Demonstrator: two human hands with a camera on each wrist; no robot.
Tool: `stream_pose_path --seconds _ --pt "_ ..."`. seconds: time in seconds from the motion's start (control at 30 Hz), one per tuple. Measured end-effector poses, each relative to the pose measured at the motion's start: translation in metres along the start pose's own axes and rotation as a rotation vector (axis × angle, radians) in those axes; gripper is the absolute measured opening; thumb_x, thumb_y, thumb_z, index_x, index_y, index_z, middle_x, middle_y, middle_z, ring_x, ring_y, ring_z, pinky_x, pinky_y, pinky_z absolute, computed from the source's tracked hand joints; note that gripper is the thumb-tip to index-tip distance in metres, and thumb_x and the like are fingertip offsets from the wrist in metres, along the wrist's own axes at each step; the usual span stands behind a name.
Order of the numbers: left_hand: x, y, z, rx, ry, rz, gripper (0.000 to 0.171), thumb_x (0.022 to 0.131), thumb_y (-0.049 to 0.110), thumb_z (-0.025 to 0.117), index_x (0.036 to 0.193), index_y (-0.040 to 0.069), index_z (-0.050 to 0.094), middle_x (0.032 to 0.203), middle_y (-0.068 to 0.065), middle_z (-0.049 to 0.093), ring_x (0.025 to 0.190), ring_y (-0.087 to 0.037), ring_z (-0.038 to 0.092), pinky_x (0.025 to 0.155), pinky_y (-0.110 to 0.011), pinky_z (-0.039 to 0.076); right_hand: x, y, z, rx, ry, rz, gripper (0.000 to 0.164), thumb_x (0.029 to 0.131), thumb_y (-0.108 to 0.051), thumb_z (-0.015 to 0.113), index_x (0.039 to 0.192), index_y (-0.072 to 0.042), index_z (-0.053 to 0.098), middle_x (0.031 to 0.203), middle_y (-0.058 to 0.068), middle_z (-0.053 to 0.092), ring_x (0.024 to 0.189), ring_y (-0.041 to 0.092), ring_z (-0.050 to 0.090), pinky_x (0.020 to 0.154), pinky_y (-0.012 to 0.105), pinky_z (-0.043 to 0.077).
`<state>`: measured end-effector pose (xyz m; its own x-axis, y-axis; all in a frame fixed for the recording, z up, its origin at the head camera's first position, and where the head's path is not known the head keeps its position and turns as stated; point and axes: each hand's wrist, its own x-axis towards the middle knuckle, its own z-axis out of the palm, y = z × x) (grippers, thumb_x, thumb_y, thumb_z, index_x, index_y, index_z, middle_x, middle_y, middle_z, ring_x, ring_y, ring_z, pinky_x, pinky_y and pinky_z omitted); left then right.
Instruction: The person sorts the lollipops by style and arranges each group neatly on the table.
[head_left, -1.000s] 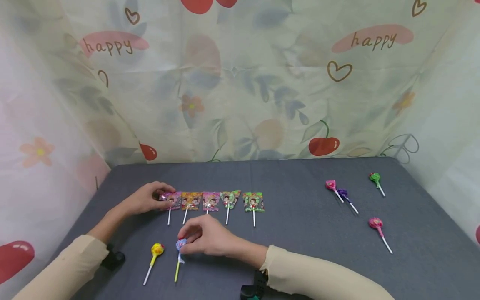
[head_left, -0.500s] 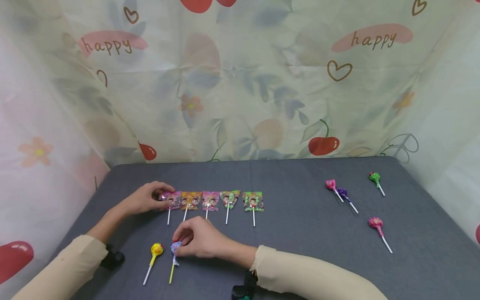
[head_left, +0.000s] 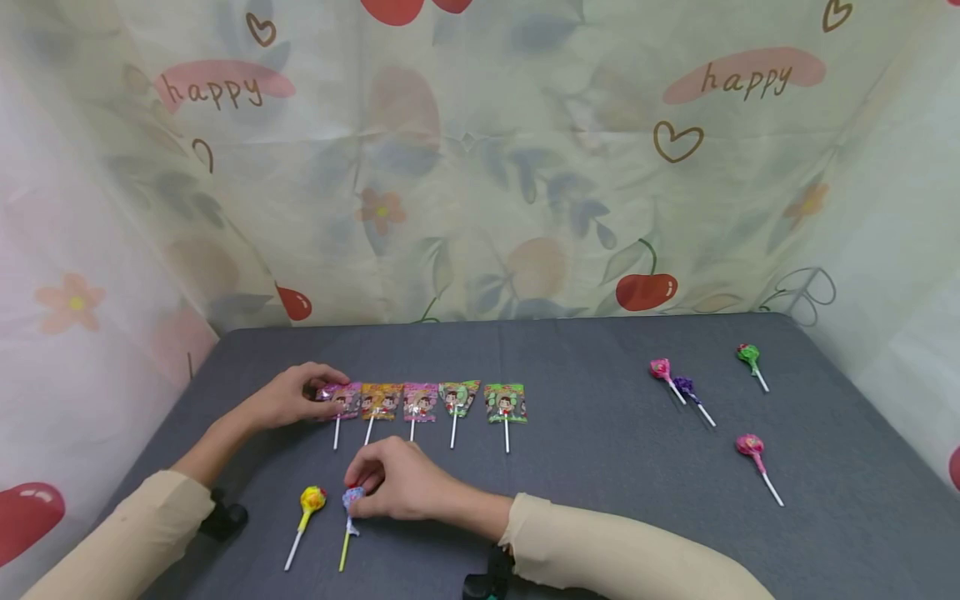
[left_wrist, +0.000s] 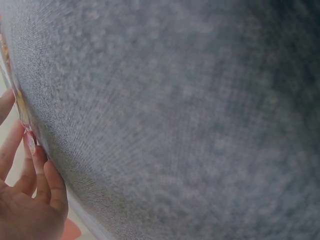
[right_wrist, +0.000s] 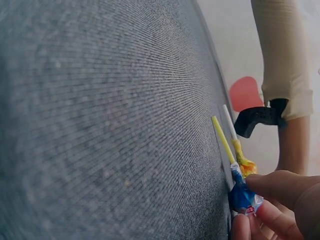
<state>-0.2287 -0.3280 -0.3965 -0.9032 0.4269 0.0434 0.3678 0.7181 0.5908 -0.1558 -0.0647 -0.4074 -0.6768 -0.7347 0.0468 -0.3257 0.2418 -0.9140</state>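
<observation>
My left hand (head_left: 296, 395) holds the pink-wrapped lollipop (head_left: 347, 401) at the left end of a row, thumb and fingers at its wrapper. In the left wrist view, the fingers of my left hand (left_wrist: 32, 200) meet the wrapper's edge. Nearer me, my right hand (head_left: 401, 479) pinches the round head of a blue lollipop (head_left: 352, 498) with a yellow-green stick. That blue lollipop (right_wrist: 242, 195) shows clearly between thumb and fingers in the right wrist view. Just left of it lies a yellow lollipop (head_left: 312, 500) with a white stick, roughly parallel.
Right of the held packet, the row continues with orange (head_left: 382, 402), pink (head_left: 420, 402), green (head_left: 459, 398) and another green lollipop (head_left: 506, 403). On the table's right side lie pink (head_left: 661, 369), purple (head_left: 684, 387), green (head_left: 748, 356) and deep-pink lollipops (head_left: 751, 446).
My right hand has shifted a little left with the blue lollipop, bringing it closer to the yellow one, then moved very little. The left hand has stayed in place.
</observation>
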Motion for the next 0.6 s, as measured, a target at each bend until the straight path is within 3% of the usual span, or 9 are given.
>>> stream_pose_path --seconds 0.4,0.6 --pt "0.0 -0.001 0.0 0.008 -0.004 0.005 0.042 0.09 0.023 0.08 0.124 0.002 0.068 0.113 -0.011 0.062 0.097 -0.027 0.056 0.081 -0.044 0.046 -0.003 0.002 -0.007 0.002 -0.028 -0.041 0.024 0.081 -0.008 0.087 0.099 -0.004 0.073 0.087 -0.011 0.068 0.08 0.0 0.062 0.077 0.017 0.049" --pt "0.001 -0.001 0.0 0.007 -0.001 0.01 0.041 0.089 0.022 0.08 0.123 0.002 0.068 0.112 -0.01 0.062 0.096 -0.026 0.056 0.08 -0.043 0.046 -0.008 0.002 -0.016 0.071 -0.033 -0.033 0.025 0.083 -0.01 0.086 0.103 -0.003 0.072 0.094 -0.007 0.069 0.086 0.005 0.065 0.081 0.021 0.05"
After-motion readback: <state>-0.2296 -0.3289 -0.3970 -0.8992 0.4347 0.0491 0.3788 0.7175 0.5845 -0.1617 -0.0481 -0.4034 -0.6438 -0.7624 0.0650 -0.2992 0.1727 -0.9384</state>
